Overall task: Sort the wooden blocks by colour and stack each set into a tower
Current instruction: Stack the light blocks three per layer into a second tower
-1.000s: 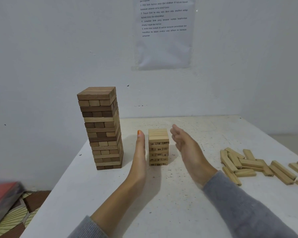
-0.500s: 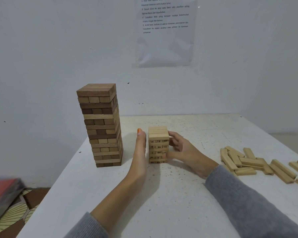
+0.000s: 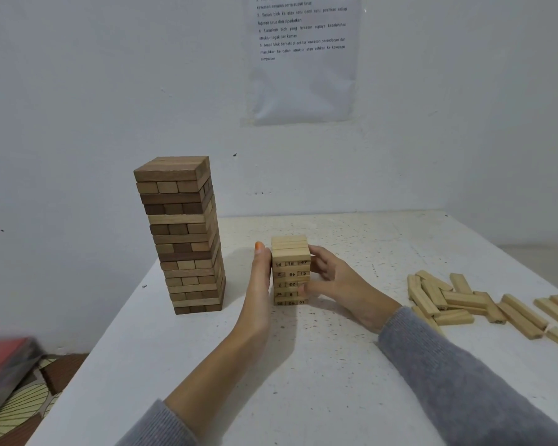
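Left hand (image 3: 261, 280) now against pale tower (image 3: 290, 252)

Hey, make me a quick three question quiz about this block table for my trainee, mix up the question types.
1. True or false: the brown tower stands taller than the pale tower.
2. Where do the loose pale blocks lie? A: left of the brown tower. B: on the table, right of the right hand. C: atop the pale tower.
3. Fill in: the left hand lies flat against the pale tower's ___ side.
Key: 1 true; 2 B; 3 left.
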Demonstrator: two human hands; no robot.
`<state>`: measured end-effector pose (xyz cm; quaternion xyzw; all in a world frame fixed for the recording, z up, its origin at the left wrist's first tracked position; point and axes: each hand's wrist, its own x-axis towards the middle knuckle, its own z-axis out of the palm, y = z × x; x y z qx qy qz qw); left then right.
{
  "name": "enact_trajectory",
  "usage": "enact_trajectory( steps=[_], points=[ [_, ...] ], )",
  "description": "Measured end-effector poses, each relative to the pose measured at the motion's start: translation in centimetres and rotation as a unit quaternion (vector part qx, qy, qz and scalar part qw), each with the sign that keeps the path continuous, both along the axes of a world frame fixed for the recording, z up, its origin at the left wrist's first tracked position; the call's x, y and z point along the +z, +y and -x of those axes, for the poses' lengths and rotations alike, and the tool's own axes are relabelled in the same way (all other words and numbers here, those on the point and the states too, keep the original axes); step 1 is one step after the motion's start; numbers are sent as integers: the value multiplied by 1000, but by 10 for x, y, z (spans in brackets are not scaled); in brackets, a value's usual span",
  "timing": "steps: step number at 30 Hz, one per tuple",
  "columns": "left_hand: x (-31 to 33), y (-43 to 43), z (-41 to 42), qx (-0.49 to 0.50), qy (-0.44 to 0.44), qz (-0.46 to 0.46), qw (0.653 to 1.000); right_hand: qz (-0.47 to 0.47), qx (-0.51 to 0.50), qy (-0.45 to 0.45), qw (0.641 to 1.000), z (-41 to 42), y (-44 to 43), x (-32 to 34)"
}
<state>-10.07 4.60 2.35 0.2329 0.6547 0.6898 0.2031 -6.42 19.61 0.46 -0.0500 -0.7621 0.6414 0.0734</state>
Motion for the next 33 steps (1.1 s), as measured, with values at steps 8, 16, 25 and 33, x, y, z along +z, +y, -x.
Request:
enact_trajectory(
  steps=[8, 16, 25, 33],
  points=[
    [3, 0, -5, 10, 0, 2, 1000, 3, 3, -14, 1000, -2, -4, 3],
    [2, -2, -4, 13, -50, -16, 999, 212, -136, 41, 967, -10, -31, 9],
    [0, 5, -10, -6, -25, -31, 999, 176, -137, 34, 974, -23, -65, 17],
    [-2, 7, -11, -22, -42, -43, 998, 173, -133, 37, 975, -23, -65, 17]
  ],
)
